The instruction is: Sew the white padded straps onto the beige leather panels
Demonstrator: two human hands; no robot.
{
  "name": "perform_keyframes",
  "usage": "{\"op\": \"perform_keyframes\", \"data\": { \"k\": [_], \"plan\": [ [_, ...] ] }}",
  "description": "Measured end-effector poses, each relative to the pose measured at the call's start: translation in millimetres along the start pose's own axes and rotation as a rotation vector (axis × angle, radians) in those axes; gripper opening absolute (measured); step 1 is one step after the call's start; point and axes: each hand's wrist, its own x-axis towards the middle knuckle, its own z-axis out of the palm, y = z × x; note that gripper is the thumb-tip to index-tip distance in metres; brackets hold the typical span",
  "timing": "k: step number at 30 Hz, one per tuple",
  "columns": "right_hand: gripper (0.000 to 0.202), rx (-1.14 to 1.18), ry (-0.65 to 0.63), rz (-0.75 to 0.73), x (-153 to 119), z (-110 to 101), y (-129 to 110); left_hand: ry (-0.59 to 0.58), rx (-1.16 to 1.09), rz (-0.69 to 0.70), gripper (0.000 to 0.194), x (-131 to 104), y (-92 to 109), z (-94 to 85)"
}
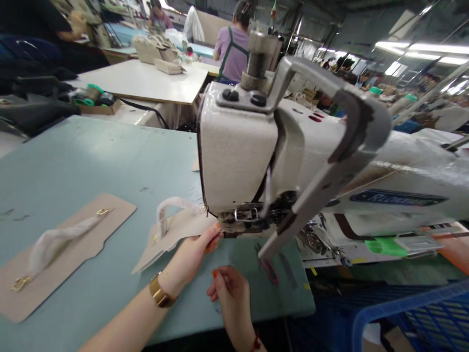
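Beige panel [176,234] with a fuzzy white handle sits on the teal tabletop [91,161], its right edge tucked under the sewing machine [238,146] head. Far left: a second matching panel [62,249], flat, with gold clasps at the handle ends. Thread spools [90,95] in a tray on the white table behind. Left hand [194,254] pinches the panel's edge at the presser foot; gold watch [159,292] on that wrist. Right hand [230,293] loosely curled just below, holding nothing visible. Machine head blocks the needle area. Blue badge on the machine arm is blurred, unreadable. Blue crate [410,318] at lower right.
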Motion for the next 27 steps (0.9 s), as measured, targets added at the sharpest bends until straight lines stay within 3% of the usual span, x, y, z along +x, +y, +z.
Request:
{"op": "perform_keyframes", "data": {
  "k": [14,21,25,27],
  "plan": [
    [0.029,0.005,-0.031,-0.021,-2.0,-1.4,-3.0,0.041,0.000,0.035,0.029,-0.9,13.1,9.9],
    [0.029,-0.005,-0.049,-0.046,-1.2,-3.7,-4.7,0.080,-0.099,0.035,0.022,-3.0,8.2,19.2],
    [0.028,0.029,-0.067,-0.036,-0.4,-5.8,-0.6,0.162,-0.114,0.087,0.019,-6.5,4.5,29.0],
    [0.029,0.058,-0.080,-0.039,0.1,-7.5,2.1,0.262,-0.063,0.137,0.023,-9.8,0.4,34.2]
  ]
}}
